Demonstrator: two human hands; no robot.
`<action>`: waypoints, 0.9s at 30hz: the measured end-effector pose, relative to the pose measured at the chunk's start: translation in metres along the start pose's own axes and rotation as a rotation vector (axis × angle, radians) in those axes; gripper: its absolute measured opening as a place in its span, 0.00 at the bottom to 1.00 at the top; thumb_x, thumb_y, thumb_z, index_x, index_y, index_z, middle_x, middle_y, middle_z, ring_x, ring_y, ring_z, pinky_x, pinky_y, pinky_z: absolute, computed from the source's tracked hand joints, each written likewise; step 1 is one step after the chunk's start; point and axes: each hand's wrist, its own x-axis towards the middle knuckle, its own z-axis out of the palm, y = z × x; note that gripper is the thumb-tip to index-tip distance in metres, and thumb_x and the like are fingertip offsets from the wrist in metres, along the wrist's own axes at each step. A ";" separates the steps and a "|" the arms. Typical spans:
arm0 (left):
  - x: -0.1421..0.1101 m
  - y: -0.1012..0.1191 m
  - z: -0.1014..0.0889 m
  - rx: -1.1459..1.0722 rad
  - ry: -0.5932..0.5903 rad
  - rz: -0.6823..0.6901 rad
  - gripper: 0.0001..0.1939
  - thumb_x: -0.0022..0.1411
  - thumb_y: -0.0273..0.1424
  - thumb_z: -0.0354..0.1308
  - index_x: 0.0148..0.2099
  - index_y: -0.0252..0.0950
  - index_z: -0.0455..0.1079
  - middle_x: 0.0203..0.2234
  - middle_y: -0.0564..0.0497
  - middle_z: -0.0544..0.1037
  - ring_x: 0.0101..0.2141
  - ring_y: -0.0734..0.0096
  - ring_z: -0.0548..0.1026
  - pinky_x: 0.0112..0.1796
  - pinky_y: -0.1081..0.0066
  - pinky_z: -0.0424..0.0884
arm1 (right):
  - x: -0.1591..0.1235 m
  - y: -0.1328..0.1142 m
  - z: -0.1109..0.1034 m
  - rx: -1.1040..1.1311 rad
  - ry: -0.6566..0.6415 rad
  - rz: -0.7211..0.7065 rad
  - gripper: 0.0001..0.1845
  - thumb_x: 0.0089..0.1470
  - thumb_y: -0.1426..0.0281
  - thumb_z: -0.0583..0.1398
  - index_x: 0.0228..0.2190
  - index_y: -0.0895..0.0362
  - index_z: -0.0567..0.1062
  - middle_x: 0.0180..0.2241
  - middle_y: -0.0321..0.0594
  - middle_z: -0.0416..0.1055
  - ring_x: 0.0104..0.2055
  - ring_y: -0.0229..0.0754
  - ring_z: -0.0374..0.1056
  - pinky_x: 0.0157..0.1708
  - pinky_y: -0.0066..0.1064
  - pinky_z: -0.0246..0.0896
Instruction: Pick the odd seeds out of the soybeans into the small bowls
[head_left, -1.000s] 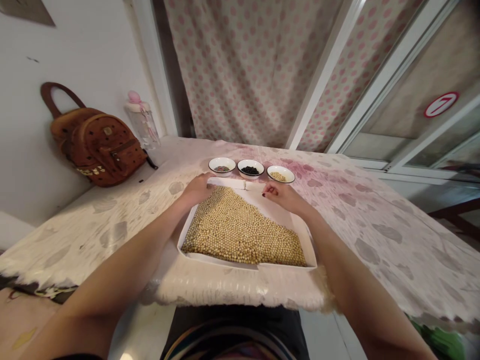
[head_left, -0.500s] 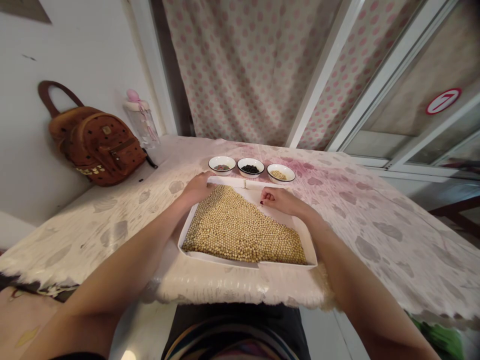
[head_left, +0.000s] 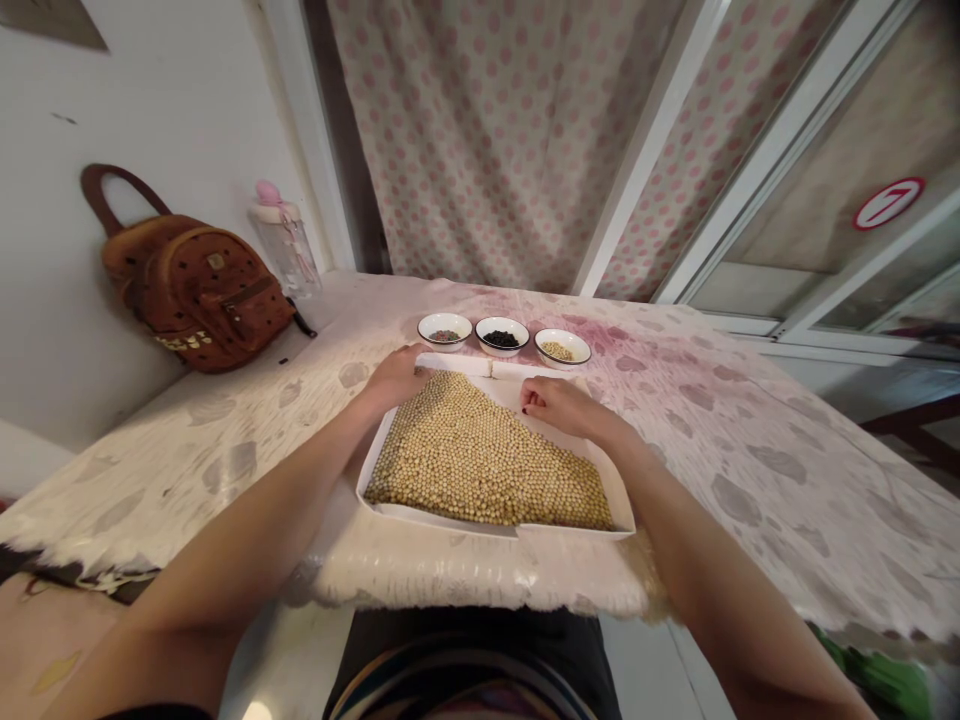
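Note:
A white shallow tray lies on the table, holding a thick triangular layer of pale soybeans that slopes diagonally across it. My left hand rests at the tray's far left corner, with its fingers at the top of the beans. My right hand sits on the tray's far side, its fingers curled and touching the beans' diagonal edge. Beyond the tray stand a white bowl of mixed small grains, a white bowl of black beans and a white bowl of soybeans.
A stained, fringed tablecloth covers the table. A brown studded backpack and a clear bottle stand at the far left. A polka-dot curtain hangs behind, beside a glass door frame.
My right hand has moved down and left along the tray, closer to the beans' diagonal edge. My left hand and the bowls stay in place.

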 end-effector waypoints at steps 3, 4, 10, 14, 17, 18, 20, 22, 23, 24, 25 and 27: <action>0.000 -0.001 0.001 0.000 0.005 0.014 0.20 0.61 0.32 0.55 0.55 0.38 0.70 0.50 0.43 0.77 0.49 0.56 0.75 0.49 0.60 0.69 | 0.000 -0.001 -0.001 -0.036 0.036 -0.017 0.04 0.50 0.75 0.55 0.28 0.54 0.68 0.33 0.41 0.71 0.32 0.41 0.64 0.31 0.33 0.53; 0.001 -0.002 0.001 0.002 0.006 0.014 0.20 0.61 0.32 0.55 0.56 0.38 0.70 0.49 0.43 0.77 0.48 0.56 0.75 0.49 0.61 0.69 | 0.000 -0.001 -0.001 -0.039 0.048 -0.016 0.05 0.50 0.76 0.54 0.28 0.54 0.68 0.33 0.41 0.71 0.32 0.41 0.63 0.31 0.33 0.52; 0.002 -0.003 0.002 0.023 0.006 0.017 0.20 0.61 0.32 0.55 0.55 0.40 0.69 0.48 0.43 0.77 0.48 0.55 0.75 0.48 0.61 0.70 | 0.005 0.018 -0.002 0.042 0.175 0.021 0.05 0.49 0.75 0.54 0.29 0.55 0.69 0.29 0.39 0.70 0.31 0.41 0.64 0.31 0.33 0.54; 0.001 -0.003 0.001 0.018 -0.001 0.017 0.20 0.61 0.33 0.55 0.55 0.40 0.69 0.48 0.44 0.77 0.47 0.56 0.75 0.47 0.61 0.70 | 0.005 0.027 -0.001 0.052 0.137 0.007 0.06 0.48 0.74 0.54 0.30 0.55 0.71 0.31 0.40 0.71 0.32 0.41 0.64 0.32 0.33 0.55; 0.001 -0.002 0.001 0.012 -0.007 0.021 0.20 0.62 0.33 0.55 0.56 0.38 0.69 0.49 0.43 0.77 0.48 0.56 0.75 0.48 0.61 0.70 | 0.005 0.027 0.000 0.033 0.124 0.012 0.07 0.49 0.74 0.54 0.30 0.55 0.72 0.31 0.41 0.72 0.32 0.42 0.64 0.33 0.33 0.54; 0.001 -0.003 0.001 0.013 -0.008 0.019 0.21 0.62 0.33 0.55 0.56 0.38 0.69 0.49 0.42 0.77 0.48 0.56 0.75 0.48 0.61 0.70 | 0.006 0.027 0.001 0.034 0.135 0.014 0.07 0.50 0.74 0.54 0.30 0.55 0.72 0.31 0.41 0.72 0.32 0.42 0.64 0.33 0.33 0.54; 0.001 -0.003 0.001 0.022 -0.009 0.014 0.21 0.62 0.33 0.55 0.57 0.38 0.69 0.49 0.43 0.76 0.49 0.56 0.75 0.48 0.62 0.69 | 0.006 0.026 0.000 0.043 0.179 0.011 0.08 0.51 0.74 0.53 0.31 0.56 0.72 0.32 0.42 0.73 0.32 0.42 0.64 0.33 0.34 0.54; 0.002 -0.003 0.001 0.036 -0.009 0.010 0.21 0.62 0.33 0.55 0.56 0.38 0.69 0.49 0.43 0.76 0.48 0.56 0.75 0.48 0.62 0.70 | 0.007 0.023 0.000 0.070 0.217 0.010 0.08 0.52 0.73 0.53 0.32 0.56 0.72 0.31 0.42 0.73 0.32 0.42 0.65 0.33 0.34 0.55; 0.002 -0.003 0.002 0.041 -0.007 0.008 0.20 0.62 0.33 0.55 0.56 0.38 0.69 0.49 0.43 0.77 0.48 0.56 0.75 0.48 0.62 0.70 | 0.007 0.022 0.000 0.090 0.220 0.011 0.08 0.52 0.72 0.53 0.32 0.55 0.72 0.31 0.41 0.73 0.32 0.42 0.65 0.33 0.34 0.55; 0.002 -0.003 0.002 0.043 -0.006 0.008 0.20 0.62 0.33 0.55 0.56 0.38 0.69 0.49 0.43 0.77 0.48 0.56 0.75 0.47 0.62 0.70 | 0.008 0.020 0.001 0.112 0.208 0.010 0.08 0.52 0.72 0.54 0.32 0.55 0.73 0.32 0.41 0.73 0.32 0.42 0.66 0.33 0.34 0.56; 0.002 -0.003 0.002 0.042 -0.005 0.008 0.20 0.62 0.33 0.55 0.56 0.38 0.69 0.48 0.42 0.77 0.47 0.55 0.75 0.47 0.62 0.70 | 0.008 0.018 0.001 0.135 0.184 0.009 0.07 0.52 0.71 0.55 0.33 0.55 0.73 0.32 0.41 0.73 0.33 0.42 0.66 0.33 0.34 0.56; 0.002 -0.003 0.003 0.034 -0.003 0.010 0.21 0.62 0.32 0.55 0.56 0.37 0.69 0.48 0.42 0.77 0.47 0.55 0.75 0.47 0.61 0.70 | 0.008 0.015 0.003 0.163 0.113 -0.003 0.05 0.51 0.70 0.57 0.32 0.54 0.73 0.33 0.41 0.74 0.33 0.42 0.67 0.33 0.34 0.58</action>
